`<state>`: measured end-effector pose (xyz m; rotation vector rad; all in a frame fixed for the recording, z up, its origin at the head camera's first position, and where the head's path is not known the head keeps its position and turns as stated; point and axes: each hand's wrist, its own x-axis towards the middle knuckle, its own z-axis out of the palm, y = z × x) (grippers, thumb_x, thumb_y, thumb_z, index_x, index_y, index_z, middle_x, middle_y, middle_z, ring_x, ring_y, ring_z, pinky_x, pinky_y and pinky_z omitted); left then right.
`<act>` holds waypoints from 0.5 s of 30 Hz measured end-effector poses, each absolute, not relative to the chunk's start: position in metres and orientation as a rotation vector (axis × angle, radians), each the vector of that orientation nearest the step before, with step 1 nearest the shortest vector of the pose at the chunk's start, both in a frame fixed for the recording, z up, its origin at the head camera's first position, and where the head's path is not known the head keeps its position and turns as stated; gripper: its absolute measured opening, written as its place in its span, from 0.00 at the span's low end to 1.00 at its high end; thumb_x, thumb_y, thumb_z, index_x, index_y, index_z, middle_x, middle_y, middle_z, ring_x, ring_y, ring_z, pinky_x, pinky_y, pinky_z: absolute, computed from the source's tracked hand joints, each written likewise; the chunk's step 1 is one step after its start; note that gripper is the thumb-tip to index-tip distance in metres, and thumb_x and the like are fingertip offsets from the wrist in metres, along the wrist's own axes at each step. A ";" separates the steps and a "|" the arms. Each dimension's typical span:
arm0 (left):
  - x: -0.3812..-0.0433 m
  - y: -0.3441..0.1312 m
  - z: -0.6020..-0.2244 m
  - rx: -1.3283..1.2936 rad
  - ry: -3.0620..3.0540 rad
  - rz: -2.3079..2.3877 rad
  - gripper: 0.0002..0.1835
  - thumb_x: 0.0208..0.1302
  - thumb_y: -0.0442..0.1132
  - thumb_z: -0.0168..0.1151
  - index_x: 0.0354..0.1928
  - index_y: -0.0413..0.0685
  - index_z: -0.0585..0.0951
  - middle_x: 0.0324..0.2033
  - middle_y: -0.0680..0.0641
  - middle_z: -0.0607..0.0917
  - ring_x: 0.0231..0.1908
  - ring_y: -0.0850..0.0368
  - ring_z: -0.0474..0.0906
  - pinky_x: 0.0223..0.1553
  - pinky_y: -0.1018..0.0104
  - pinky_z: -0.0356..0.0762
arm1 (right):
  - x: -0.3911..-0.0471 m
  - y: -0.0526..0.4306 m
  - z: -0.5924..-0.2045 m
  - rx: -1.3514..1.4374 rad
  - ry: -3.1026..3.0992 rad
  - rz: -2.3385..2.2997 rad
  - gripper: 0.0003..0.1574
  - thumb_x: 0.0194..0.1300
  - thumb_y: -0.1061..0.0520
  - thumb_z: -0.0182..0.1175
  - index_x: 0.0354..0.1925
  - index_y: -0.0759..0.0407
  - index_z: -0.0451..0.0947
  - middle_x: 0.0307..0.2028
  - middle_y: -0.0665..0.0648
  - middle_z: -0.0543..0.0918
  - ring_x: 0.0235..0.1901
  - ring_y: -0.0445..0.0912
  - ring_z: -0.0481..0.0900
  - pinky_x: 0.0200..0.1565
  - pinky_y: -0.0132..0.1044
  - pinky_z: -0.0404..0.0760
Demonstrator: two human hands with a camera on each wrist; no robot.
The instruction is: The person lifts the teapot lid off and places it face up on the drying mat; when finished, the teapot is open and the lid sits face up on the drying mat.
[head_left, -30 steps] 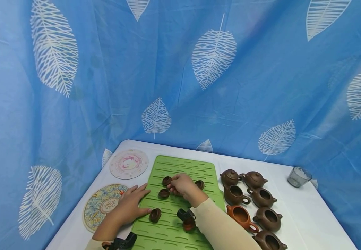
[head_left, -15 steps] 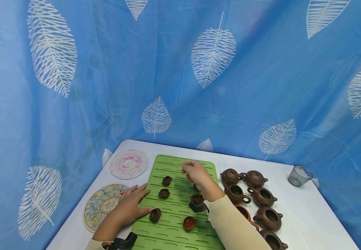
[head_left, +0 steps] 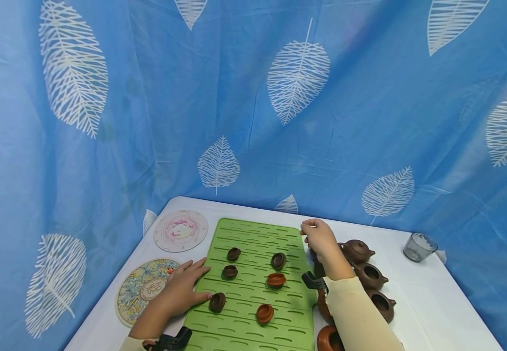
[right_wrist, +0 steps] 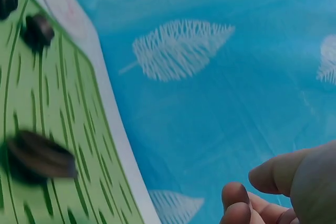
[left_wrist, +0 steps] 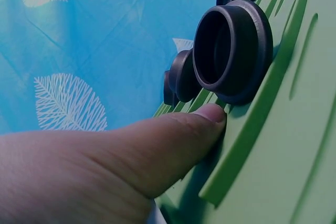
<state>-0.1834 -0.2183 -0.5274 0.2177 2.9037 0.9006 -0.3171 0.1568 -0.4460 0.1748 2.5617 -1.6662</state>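
My left hand (head_left: 183, 287) lies over the left edge of a green ridged mat (head_left: 235, 336), fingers spread. Its thumb tip is right at a dark brown teapot lid (left_wrist: 262, 51), tipped so its hollow side shows. My right hand (head_left: 321, 241) is in the air beyond the mat's far right corner, fingers loosely curled. Nothing lies between thumb and fingers in the right wrist view. Other dark lids (head_left: 233, 254) and two reddish lids (head_left: 276, 280) lie spread over the mat. Right of it stand several small clay teapots (head_left: 358, 251), partly hidden by my right arm.
Two round patterned mats (head_left: 180, 231) lie on the white table (head_left: 393, 243) at the left. A clear glass cup (head_left: 420, 247) stands at the far right. Behind the table hangs a blue curtain (head_left: 253, 112) with white leaves.
My right hand has let go of the dark lid at the mat's far left and moved right, past the mat's far right corner. The left hand stays put.
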 end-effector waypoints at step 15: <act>-0.182 -0.219 -0.528 0.214 2.908 0.907 0.42 0.57 0.55 0.80 0.72 0.53 0.77 0.80 0.49 0.65 0.79 0.33 0.54 0.70 0.21 0.52 | -0.316 0.203 -0.459 0.200 2.761 -1.328 0.18 0.76 0.54 0.55 0.55 0.65 0.77 0.43 0.64 0.80 0.38 0.52 0.79 0.34 0.39 0.78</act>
